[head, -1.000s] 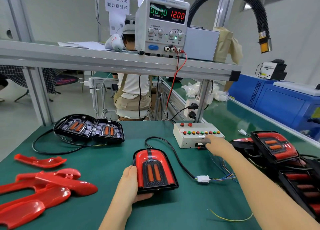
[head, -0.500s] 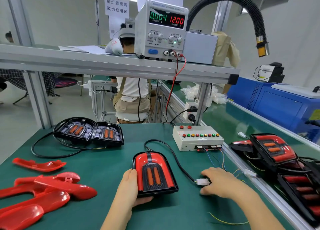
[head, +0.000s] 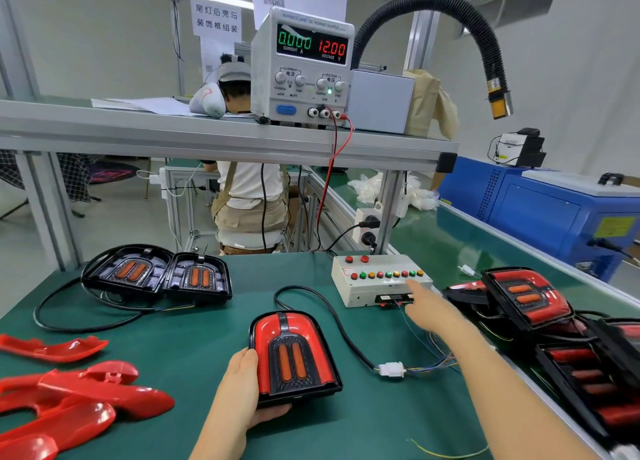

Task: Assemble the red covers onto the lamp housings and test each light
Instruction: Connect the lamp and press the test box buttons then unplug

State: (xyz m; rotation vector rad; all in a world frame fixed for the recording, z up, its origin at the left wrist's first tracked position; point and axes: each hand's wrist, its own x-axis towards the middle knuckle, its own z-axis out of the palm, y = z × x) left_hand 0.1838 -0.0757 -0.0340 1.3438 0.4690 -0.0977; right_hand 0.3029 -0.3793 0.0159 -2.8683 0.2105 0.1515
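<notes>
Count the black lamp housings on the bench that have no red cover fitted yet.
2: one housing at far left, one housing touching its right side. Others may be hidden in the stack at right.

Red cover (head: pixel 277 331) on a black housing (head: pixel 301 395), orange strips (head: pixel 292 362), green mat (head: pixel 194 338).

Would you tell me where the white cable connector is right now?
In the head view, the white connector lies on the green table, right of the covered lamp and below the switch box, untouched by either hand.
</notes>
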